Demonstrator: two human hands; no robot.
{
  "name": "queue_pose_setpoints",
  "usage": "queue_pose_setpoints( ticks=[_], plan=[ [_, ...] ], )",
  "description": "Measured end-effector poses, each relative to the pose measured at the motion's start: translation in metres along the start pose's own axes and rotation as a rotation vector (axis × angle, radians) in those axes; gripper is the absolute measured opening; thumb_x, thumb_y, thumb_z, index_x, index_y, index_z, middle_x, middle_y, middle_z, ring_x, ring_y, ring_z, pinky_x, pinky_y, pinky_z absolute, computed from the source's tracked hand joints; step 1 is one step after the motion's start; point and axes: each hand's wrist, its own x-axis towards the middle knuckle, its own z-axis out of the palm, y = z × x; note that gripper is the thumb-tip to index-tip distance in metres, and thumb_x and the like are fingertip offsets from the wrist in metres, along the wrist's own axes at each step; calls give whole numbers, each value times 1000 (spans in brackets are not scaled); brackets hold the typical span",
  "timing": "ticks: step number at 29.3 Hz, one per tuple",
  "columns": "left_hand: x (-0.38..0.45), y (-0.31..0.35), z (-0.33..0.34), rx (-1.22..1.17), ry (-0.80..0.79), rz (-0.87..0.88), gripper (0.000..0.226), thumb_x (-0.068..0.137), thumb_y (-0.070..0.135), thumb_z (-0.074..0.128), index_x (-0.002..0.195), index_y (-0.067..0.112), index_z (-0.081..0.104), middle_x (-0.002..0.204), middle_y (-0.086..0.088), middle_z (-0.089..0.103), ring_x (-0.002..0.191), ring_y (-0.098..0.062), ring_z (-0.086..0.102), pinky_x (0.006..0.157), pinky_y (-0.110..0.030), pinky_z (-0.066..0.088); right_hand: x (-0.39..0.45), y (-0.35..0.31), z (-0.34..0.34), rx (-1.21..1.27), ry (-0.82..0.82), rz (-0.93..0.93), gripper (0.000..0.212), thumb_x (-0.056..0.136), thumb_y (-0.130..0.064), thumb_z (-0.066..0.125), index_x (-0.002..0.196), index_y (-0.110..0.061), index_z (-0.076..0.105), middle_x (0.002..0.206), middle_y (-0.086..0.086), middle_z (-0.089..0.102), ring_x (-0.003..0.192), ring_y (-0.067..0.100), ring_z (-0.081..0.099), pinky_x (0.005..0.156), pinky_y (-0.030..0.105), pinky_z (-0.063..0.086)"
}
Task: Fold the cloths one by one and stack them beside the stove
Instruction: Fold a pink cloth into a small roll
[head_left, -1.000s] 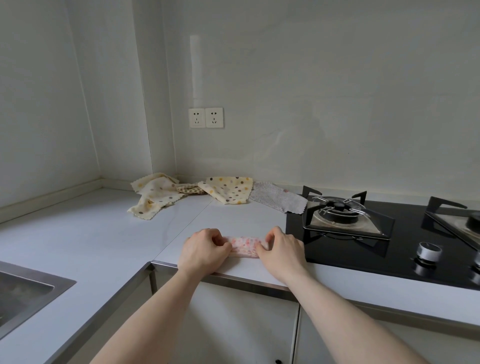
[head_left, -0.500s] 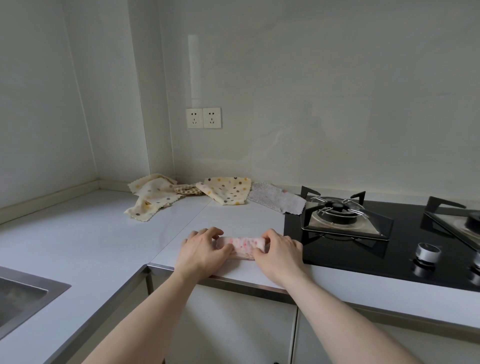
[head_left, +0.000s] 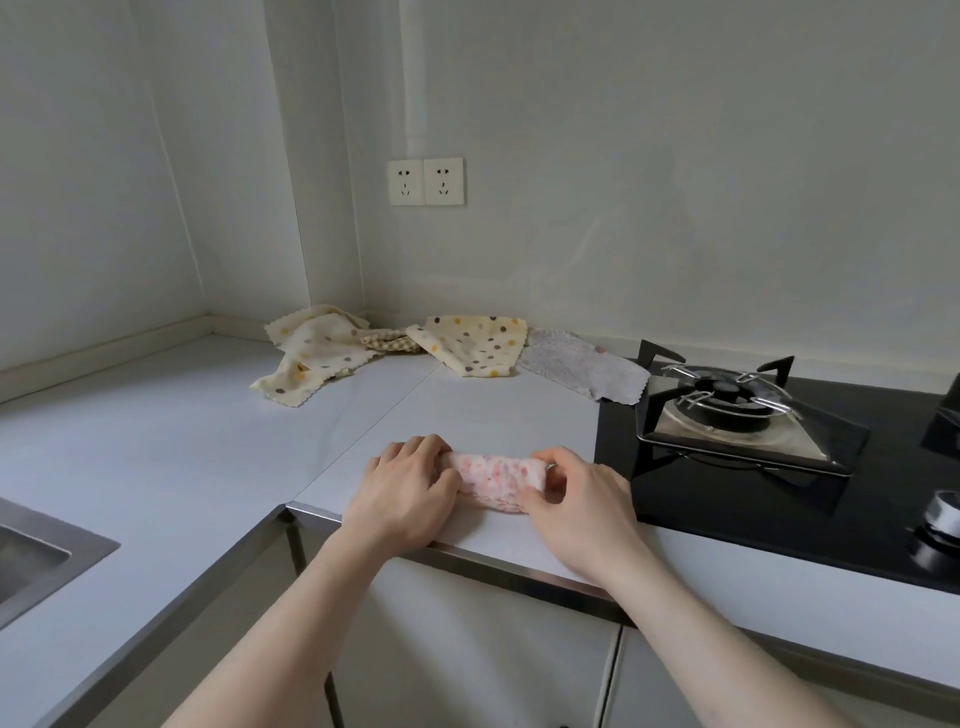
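Note:
A small pink-spotted cloth (head_left: 498, 480), folded into a narrow band, lies on the white counter (head_left: 156, 457) just left of the black stove (head_left: 737, 467). My left hand (head_left: 402, 488) grips its left end with curled fingers. My right hand (head_left: 582, 493) pinches its right end and lifts that edge a little. At the back of the counter lie unfolded cloths: a cream dotted cloth (head_left: 306, 358), a yellow dotted cloth (head_left: 475, 345), a small checked cloth (head_left: 389, 343) between them and a grey cloth (head_left: 587, 366) touching the stove's corner.
The stove's left burner grate (head_left: 727, 400) stands right of my hands, a knob (head_left: 945, 512) at the front right. A steel sink (head_left: 36, 556) is set in the counter at far left. Two wall sockets (head_left: 426, 182) sit above the cloths.
The pink cloth has been folded over again into a thicker band, its right edge now raised. Both hands have closed on its ends. The camera has tilted down slightly.

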Motion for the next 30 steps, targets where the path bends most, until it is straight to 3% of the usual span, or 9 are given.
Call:
queue_pose_setpoints(
  ticks=[5,7,10,12,15,18,24,27,30],
  plan=[
    [-2,-4,1,1,14,17,24,98,42,42,122,38,48,131,22,50,123,-10,40,100,-28,29,1,12,21,-26,103,-91,11,88,-39,61,98,-35,59,97,-14,61,93,17,57,100,38,39],
    [-3,-3,-1,-7,-6,1,27,99,42,44,125,37,48,136,24,48,128,-9,38,106,-28,29,0,11,21,-26,102,-78,11,86,-40,60,95,-37,55,93,-17,61,93,14,58,105,37,37],
    [-1,1,-13,-54,-108,-53,33,100,42,48,131,31,53,146,22,45,136,-11,35,113,-30,28,-3,2,12,18,65,-26,15,85,-33,68,91,-37,55,82,-20,61,86,9,59,112,28,28],
    [-2,11,-33,-153,-276,-157,40,97,41,51,132,24,58,148,17,47,136,-15,36,114,-30,31,-6,-6,-4,70,-11,45,17,85,-26,72,90,-35,59,81,-19,61,85,10,56,105,25,34],
    [-13,40,-87,-285,-495,-321,25,91,42,51,105,25,63,118,6,67,107,-19,57,93,-34,49,-14,-36,-50,192,-218,228,10,89,-25,69,88,-32,62,84,-17,65,86,9,55,83,33,48],
    [-37,72,-150,-360,-502,-361,9,100,29,54,92,27,52,83,6,64,71,-13,56,64,-29,44,-24,-82,-119,345,-352,371,9,92,-32,69,88,-32,61,87,-16,69,84,0,62,75,24,51],
    [-87,137,-241,-573,-452,-321,10,100,28,63,93,22,57,72,12,64,63,-4,54,60,-21,43,-58,-134,-234,427,-472,481,7,92,-31,68,93,-27,62,91,-7,72,80,5,69,70,21,52],
    [-80,171,-251,-628,-456,-270,8,99,30,64,93,24,61,79,8,71,70,-9,63,62,-23,46,-70,-135,-273,466,-405,566,12,91,-34,66,101,-28,61,97,-8,75,87,8,72,83,30,55],
    [-60,212,-250,-645,-494,-138,5,99,31,64,97,26,63,84,13,73,76,-11,68,66,-23,53,-81,-128,-308,499,-270,649,14,94,-32,66,105,-27,59,96,-5,76,81,3,70,72,21,52]
  ],
)
